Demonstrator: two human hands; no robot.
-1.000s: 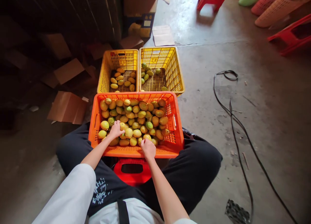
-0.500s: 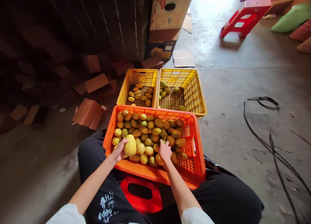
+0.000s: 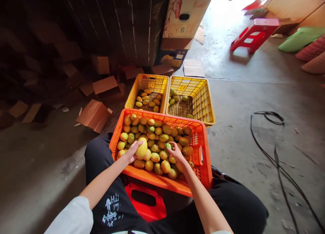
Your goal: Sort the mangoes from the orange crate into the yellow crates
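An orange crate (image 3: 198, 149) full of yellow and green fruit rests on my knees over a red stool (image 3: 146, 202). My left hand (image 3: 132, 152) grips a yellow fruit (image 3: 141, 148) just above the pile at the crate's near left. My right hand (image 3: 176, 152) closes its fingers round a green fruit (image 3: 167, 146) near the middle of the pile. Beyond the orange crate stand two yellow crates side by side: the left yellow crate (image 3: 134, 88) holds several yellowish fruit, the right yellow crate (image 3: 203, 102) holds a few greenish ones.
Flattened cardboard pieces (image 3: 93, 115) litter the dark floor at left. A tall cardboard box (image 3: 186, 14) stands behind the yellow crates. A black cable (image 3: 276, 149) snakes over the concrete at right. A red stool (image 3: 254, 32) and stacked baskets (image 3: 313, 54) sit far right.
My left hand lifted a yellow fruit out of the pile. My right hand left the crate's near rim, reached into the pile and closed on a green fruit. The view tilted up.
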